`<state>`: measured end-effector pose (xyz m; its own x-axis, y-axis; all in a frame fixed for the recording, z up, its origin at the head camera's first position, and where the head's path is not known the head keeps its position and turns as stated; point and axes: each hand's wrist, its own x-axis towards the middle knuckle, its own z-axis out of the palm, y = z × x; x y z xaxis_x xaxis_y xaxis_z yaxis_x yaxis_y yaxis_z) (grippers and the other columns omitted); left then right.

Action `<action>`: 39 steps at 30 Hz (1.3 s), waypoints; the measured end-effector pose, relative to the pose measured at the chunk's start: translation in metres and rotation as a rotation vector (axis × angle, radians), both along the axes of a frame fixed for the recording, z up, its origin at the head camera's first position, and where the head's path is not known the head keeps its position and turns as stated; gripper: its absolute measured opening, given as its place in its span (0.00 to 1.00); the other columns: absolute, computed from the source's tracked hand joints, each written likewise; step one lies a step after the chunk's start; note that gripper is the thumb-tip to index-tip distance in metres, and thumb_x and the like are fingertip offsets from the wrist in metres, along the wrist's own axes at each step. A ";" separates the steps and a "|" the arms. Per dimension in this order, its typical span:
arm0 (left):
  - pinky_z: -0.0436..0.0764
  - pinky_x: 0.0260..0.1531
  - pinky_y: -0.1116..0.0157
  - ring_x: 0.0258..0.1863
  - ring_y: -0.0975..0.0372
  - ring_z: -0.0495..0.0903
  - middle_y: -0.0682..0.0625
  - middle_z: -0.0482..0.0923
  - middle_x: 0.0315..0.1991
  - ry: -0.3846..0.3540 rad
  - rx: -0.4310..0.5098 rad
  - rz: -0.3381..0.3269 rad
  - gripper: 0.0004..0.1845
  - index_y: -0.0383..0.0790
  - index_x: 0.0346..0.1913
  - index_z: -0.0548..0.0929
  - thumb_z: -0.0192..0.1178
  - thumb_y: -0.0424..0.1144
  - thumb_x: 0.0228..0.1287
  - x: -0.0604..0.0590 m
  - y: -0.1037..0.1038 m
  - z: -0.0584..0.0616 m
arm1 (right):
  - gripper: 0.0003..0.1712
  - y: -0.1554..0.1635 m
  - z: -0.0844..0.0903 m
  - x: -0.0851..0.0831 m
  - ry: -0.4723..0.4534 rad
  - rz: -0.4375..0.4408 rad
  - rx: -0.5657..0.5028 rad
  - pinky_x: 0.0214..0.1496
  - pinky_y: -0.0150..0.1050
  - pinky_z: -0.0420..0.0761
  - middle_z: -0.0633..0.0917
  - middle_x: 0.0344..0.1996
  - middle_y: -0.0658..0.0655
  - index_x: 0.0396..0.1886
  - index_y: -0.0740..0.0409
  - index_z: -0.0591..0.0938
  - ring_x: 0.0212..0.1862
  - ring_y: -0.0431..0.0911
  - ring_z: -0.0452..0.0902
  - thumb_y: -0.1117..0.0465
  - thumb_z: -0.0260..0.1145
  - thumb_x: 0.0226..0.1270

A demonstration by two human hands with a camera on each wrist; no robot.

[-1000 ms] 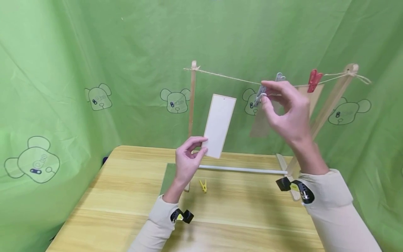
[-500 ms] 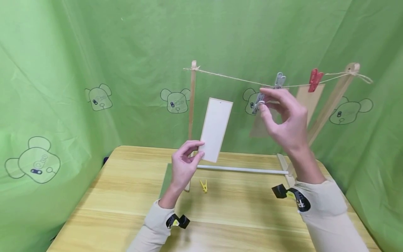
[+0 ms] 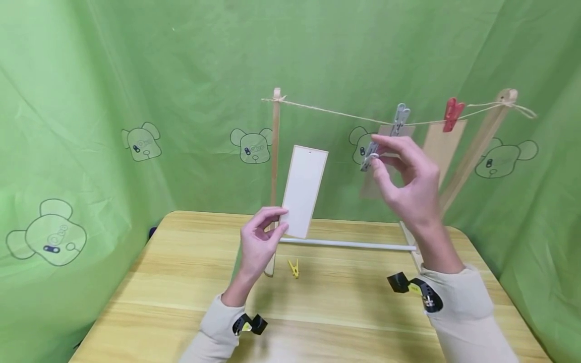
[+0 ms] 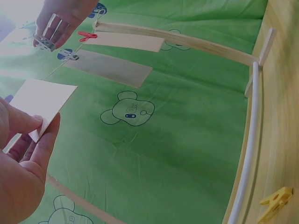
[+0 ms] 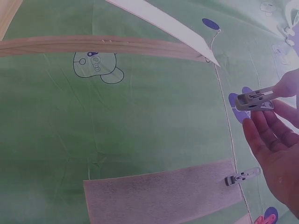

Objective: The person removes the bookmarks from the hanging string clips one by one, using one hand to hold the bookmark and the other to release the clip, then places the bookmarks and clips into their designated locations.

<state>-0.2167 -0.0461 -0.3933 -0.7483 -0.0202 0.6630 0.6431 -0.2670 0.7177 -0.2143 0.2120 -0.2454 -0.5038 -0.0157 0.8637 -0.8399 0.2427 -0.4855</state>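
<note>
My left hand (image 3: 260,242) pinches a white rectangular card (image 3: 305,191) by its lower left edge. The card has a tan border and a small hole near its top, and it tilts slightly to the right. My right hand (image 3: 410,181) pinches a grey clothespin (image 3: 369,156) between thumb and forefinger, in front of the string (image 3: 336,111). Behind it, another grey clothespin (image 3: 400,120) holds a brownish card (image 5: 159,196) on the string. Further right a red clothespin (image 3: 453,115) holds a tan card (image 3: 442,146) there too.
The string runs between a left wooden post (image 3: 275,151) and a right wooden post (image 3: 481,146). A white rod (image 3: 349,244) joins the posts low down. On the wooden table (image 3: 363,312) lies a yellow clothespin (image 3: 294,268). Green curtain (image 3: 204,60) surrounds the table.
Both hands have moved down and a little left, carrying the card and the grey clothespin. The clothespin in my right hand has dropped from string height to below the string.
</note>
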 end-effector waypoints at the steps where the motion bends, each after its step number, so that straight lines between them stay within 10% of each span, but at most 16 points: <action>1: 0.89 0.49 0.58 0.48 0.56 0.84 0.31 0.80 0.49 0.000 -0.002 0.002 0.16 0.21 0.50 0.82 0.64 0.15 0.58 0.001 -0.001 -0.001 | 0.23 0.000 -0.001 0.000 -0.003 0.001 -0.005 0.58 0.34 0.85 0.84 0.47 0.62 0.56 0.75 0.81 0.49 0.50 0.81 0.84 0.62 0.59; 39: 0.88 0.49 0.56 0.50 0.56 0.85 0.34 0.80 0.51 0.010 -0.036 0.041 0.16 0.18 0.51 0.80 0.64 0.13 0.58 0.018 -0.030 -0.014 | 0.24 -0.009 -0.063 0.016 0.025 0.152 -0.146 0.57 0.39 0.85 0.83 0.46 0.68 0.55 0.82 0.78 0.49 0.54 0.80 0.86 0.64 0.56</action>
<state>-0.1988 -0.0763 -0.4074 -0.7405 -0.0266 0.6715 0.6603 -0.2145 0.7197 -0.1986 0.2030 -0.3080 -0.4834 0.0363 0.8746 -0.8738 0.0407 -0.4847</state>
